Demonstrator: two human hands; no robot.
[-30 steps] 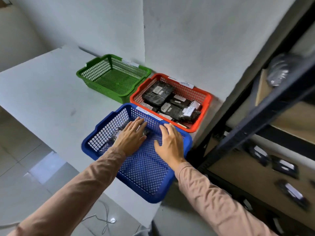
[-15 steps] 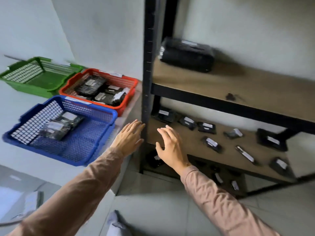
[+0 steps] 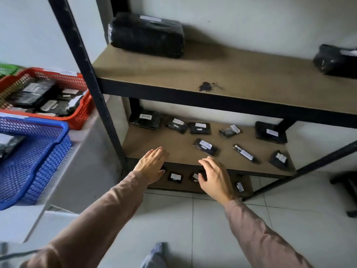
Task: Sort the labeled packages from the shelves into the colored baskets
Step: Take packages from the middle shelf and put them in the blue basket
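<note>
Only a corner of the green basket shows at the left edge; the blue basket is cut off there too. The right hand partly covers a bottom-shelf package. The labels are too small to read.

The left hand and right hand have left the blue plastic mesh basket and now hover, fingers loose, at the brown wooden middle shelf's front edge.

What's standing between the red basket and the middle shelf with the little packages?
The rack's black post stands between the red basket and the middle shelf. The head view shows it.
</note>
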